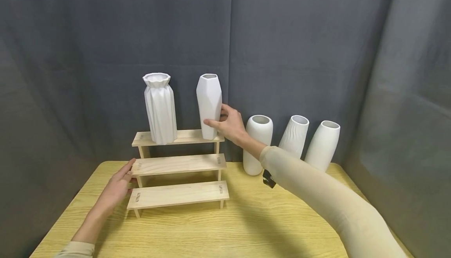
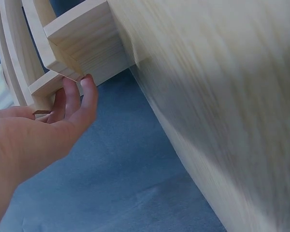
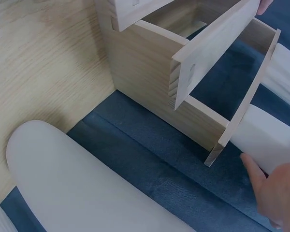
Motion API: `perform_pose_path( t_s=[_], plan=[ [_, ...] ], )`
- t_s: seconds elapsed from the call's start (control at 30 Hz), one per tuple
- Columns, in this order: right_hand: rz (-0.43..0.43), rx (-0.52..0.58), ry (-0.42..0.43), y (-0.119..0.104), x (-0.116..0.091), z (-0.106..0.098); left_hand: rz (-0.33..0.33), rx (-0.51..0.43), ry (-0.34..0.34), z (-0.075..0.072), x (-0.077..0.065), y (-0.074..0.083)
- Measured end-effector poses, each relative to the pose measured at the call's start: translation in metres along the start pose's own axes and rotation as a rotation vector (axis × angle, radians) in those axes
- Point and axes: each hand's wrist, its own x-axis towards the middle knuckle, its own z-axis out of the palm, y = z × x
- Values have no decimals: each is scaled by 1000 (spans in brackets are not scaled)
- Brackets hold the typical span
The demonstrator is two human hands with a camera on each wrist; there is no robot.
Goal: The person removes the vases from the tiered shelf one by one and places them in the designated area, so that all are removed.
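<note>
A three-step wooden display stand (image 1: pixel 179 164) stands on the table. My left hand (image 1: pixel 113 192) holds its left end near the middle step; in the left wrist view the fingers (image 2: pixel 88 99) curl against the board ends. On the top step, a white faceted vase (image 1: pixel 208 97) stands upright near the right end. My right hand (image 1: pixel 230 127) grips its lower part, thumb in front and fingers round the right side. A taller white pleated vase (image 1: pixel 160 113) with a gathered neck stands at the left of the same step.
Right of the stand are a smooth rounded white vase (image 1: pixel 258 127), a ribbed white vase (image 1: pixel 296 134) and another smooth white vase (image 1: pixel 324 144). My right forearm passes in front of them. Grey curtains (image 1: pixel 299 46) hang behind and beside the yellow wooden table (image 1: pixel 197 232).
</note>
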Motion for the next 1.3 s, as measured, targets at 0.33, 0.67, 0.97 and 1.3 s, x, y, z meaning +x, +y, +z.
perform_pose_path(
  t_s=[0.33, 0.67, 0.97, 1.3],
  plan=[
    [9, 17, 6, 6, -4, -6, 11, 13, -2, 6, 0, -3],
    [-10, 11, -14, -5, -13, -23, 17, 59, 14, 1, -3, -8],
    [-18, 50, -50, -19, -30, -57, 39, 49, 16, -2, -1, -2],
    [11, 0, -21, -17, -72, -93, 16, 32, 10, 1, 0, -1]
  ],
)
